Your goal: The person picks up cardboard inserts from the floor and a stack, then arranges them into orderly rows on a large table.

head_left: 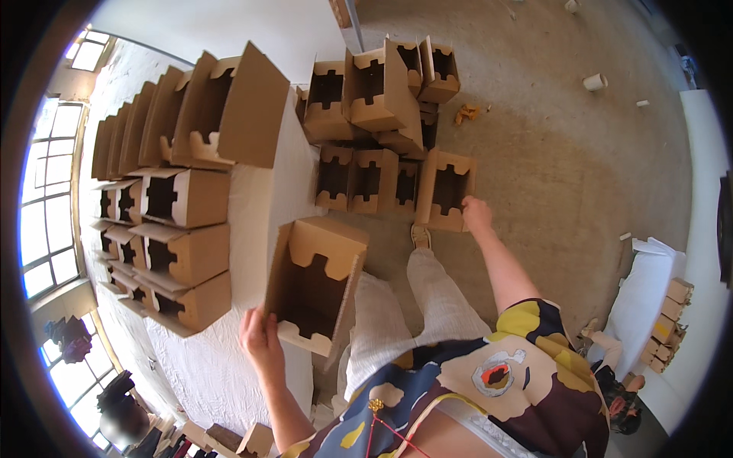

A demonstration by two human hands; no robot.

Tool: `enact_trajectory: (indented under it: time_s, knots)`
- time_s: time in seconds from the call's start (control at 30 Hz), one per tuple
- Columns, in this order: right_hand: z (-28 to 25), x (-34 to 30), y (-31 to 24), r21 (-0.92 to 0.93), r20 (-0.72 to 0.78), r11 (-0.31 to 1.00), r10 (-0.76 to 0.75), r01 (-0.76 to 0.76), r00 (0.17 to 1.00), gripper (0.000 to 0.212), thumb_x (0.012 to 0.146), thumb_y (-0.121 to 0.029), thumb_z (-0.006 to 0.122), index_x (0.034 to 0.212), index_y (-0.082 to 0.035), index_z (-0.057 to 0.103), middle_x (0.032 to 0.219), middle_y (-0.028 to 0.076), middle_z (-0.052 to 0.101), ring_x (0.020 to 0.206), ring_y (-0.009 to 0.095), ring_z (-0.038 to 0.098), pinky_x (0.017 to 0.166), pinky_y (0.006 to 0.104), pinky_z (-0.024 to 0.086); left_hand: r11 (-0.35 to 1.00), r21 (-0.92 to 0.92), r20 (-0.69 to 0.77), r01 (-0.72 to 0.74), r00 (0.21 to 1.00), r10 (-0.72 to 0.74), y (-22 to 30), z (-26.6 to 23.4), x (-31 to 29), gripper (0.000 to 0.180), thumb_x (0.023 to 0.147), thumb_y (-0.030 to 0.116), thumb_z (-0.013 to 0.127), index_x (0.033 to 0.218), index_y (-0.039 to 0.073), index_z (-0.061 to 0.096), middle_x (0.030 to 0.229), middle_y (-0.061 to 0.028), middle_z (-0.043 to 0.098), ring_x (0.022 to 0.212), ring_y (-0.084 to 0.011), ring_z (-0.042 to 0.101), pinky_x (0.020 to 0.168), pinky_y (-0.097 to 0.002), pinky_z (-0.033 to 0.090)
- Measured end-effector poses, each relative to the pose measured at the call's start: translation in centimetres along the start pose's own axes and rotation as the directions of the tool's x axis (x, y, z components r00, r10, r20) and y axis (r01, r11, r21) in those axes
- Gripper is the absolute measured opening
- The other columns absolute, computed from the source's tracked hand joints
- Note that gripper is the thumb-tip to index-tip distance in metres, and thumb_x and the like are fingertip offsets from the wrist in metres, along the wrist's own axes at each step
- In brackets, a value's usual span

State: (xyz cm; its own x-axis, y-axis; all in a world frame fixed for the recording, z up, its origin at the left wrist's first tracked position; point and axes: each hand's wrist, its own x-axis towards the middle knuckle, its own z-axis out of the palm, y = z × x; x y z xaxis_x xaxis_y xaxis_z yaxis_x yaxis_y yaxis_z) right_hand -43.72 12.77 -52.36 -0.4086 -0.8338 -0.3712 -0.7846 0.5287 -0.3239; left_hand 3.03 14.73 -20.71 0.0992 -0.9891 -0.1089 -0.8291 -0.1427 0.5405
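My left hand [261, 342] grips the near left edge of an open cardboard box [324, 242], its fingers curled over the rim. This box is tilted so that its dark inside and notched flaps show, beside the white-covered table. Farther out, my right hand [477, 214] holds the right side of another open cardboard box [449, 217] just above or on the floor; I cannot tell which. That box stands at the right end of a group of similar boxes [372, 201] on the floor.
White cloth covers the long table [252, 198] on my left, with rows of cardboard boxes [203, 204] and a leaning row [254, 114]. More boxes [385, 111] are piled beyond. Orange scraps [466, 114] and a white roll [595, 82] lie on the floor. Another person [617, 397] is at far right.
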Motion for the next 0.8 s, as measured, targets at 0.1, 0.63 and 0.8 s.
enact_trajectory:
  time_s: [0.1, 0.63, 0.8]
  knots:
    - [3.9, 2.9, -2.2, -0.015, 0.112, 1.000, 0.014, -0.012, 0.994, 0.025, 0.086, -0.005, 0.054, 0.107, -0.009, 0.067, 0.102, 0.018, 0.068, 0.095, 0.038, 0.065, 0.083, 0.0474, 0.053, 0.997, 0.071, 0.036, -0.020, 0.999, 0.017, 0.6, 4.0, 0.4, 0.020, 0.085, -0.001, 0.059, 0.104, 0.000, 0.066, 0.089, -0.0129, 0.063, 0.082, -0.0306, 0.060, 0.072, -0.0386, 0.048]
    - [7.2, 4.0, 2.0, 0.529, 0.068, 0.832, -0.240, 0.169, 0.969, 0.051, 0.087, -0.004, 0.063, 0.136, -0.010, 0.053, 0.141, 0.018, 0.048, 0.124, 0.032, 0.052, 0.100, 0.0373, 0.046, 0.976, -0.198, 0.258, 0.091, 0.965, -0.038, 3.5, 22.3, 4.0, 0.021, 0.088, 0.001, 0.060, 0.108, -0.001, 0.064, 0.091, -0.0152, 0.061, 0.082, -0.0327, 0.061, 0.073, -0.0378, 0.049]
    - [-2.0, -4.0, 4.7, 0.783, 0.515, 0.423, -0.031, -0.456, 0.856, 0.065, 0.094, -0.045, 0.059, 0.144, -0.006, 0.044, 0.146, 0.012, 0.046, 0.124, 0.026, 0.052, 0.092, 0.0393, 0.050, 0.966, -0.251, 0.284, -0.060, 0.950, 0.132, 9.1, 28.4, 5.9, 0.029, 0.088, 0.003, 0.060, 0.117, 0.002, 0.060, 0.100, -0.0154, 0.062, 0.092, -0.0353, 0.061, 0.078, -0.0416, 0.050]
